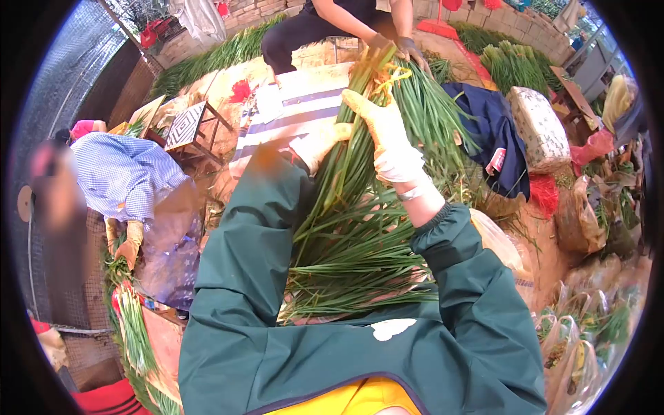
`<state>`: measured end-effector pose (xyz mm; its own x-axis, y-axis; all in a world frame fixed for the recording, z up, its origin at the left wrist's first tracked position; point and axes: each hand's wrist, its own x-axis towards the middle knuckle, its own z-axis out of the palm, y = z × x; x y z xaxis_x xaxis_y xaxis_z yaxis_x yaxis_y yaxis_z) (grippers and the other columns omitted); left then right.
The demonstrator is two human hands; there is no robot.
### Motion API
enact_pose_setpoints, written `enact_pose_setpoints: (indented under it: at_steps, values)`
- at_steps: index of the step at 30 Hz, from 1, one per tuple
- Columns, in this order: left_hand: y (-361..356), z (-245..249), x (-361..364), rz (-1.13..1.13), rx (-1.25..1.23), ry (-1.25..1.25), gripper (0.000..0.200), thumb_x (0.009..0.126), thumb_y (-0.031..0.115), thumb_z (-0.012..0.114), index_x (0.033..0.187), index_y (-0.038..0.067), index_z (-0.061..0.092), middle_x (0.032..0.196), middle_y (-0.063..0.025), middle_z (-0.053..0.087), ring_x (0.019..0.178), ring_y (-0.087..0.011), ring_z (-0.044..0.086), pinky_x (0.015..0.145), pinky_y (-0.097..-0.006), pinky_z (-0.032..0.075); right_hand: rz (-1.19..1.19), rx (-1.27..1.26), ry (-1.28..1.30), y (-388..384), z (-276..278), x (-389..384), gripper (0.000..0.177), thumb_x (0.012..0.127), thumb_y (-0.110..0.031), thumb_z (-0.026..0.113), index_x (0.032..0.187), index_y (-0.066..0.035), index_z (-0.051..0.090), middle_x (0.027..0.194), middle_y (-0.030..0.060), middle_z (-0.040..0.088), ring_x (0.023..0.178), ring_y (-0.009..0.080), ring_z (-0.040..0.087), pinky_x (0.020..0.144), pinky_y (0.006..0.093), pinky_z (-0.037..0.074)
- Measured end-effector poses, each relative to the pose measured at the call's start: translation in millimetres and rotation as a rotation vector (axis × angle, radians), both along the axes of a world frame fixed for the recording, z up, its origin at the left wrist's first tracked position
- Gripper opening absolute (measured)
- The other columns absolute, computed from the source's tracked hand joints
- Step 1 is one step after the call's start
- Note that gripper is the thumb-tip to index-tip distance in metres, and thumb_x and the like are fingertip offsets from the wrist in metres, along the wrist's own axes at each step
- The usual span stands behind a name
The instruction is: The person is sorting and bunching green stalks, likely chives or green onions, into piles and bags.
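A long bundle of green chives slants up and away from me, its pale yellowish ends at the top. My left hand, in a pale glove, grips its left side about midway. Higher up on the right, my right hand, also gloved, closes on the same bundle, thumb and fingers just below a yellow tie. More loose chives lie across my lap under my forearms. Just beyond my hands, another bunch of chives fans out to the right.
Opposite me sits a person whose gloved hand is near the bunch. To the left another person in a checked shirt bends over chives. A striped cloth, a patterned stool, a cushion and plastic bags stand around.
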<state>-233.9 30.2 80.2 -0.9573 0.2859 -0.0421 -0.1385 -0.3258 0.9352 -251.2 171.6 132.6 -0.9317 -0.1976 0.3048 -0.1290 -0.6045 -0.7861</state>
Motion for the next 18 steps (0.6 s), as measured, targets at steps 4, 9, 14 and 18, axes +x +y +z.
enact_pose_setpoints:
  at_steps: [4,9,14,18]
  values:
    - [27,51,22,-0.088,-0.234,0.075,0.039,0.086,0.025,0.06,0.118,0.005,0.051,0.099,-0.0064,0.062,0.081,-0.0144,0.061,0.068,-0.0293,0.052,0.308,0.019,-0.274,29,6,1,0.037,0.082,-0.015,0.066,0.116,-0.007,0.054,0.103,0.0049,0.058,0.085,0.0157,0.06,0.069,0.0303,0.053]
    - [22,47,34,-0.131,-0.211,-0.019,0.043,0.086,0.03,0.06,0.12,0.005,0.052,0.093,-0.005,0.064,0.077,-0.0125,0.061,0.071,-0.029,0.051,0.192,0.061,-0.037,55,-6,-3,0.036,0.082,-0.028,0.065,0.109,-0.006,0.058,0.105,0.0111,0.063,0.094,0.0204,0.061,0.083,0.0343,0.051]
    - [-15,53,77,-0.249,-0.269,-0.074,0.061,0.084,0.038,0.062,0.132,0.005,0.042,0.124,-0.0108,0.053,0.109,-0.0164,0.05,0.093,-0.0319,0.041,0.158,-0.105,-0.172,94,70,-5,0.03,0.081,-0.023,0.068,0.103,-0.005,0.06,0.098,0.0111,0.065,0.095,0.0241,0.062,0.086,0.0394,0.051]
    - [-21,81,116,-0.441,-0.162,0.4,0.068,0.085,0.039,0.062,0.137,0.004,0.035,0.133,-0.0115,0.045,0.118,-0.0194,0.044,0.099,-0.0325,0.036,0.055,-0.188,-0.065,124,97,-21,0.031,0.08,-0.018,0.068,0.104,-0.001,0.058,0.102,0.012,0.063,0.1,0.0303,0.06,0.09,0.0425,0.049]
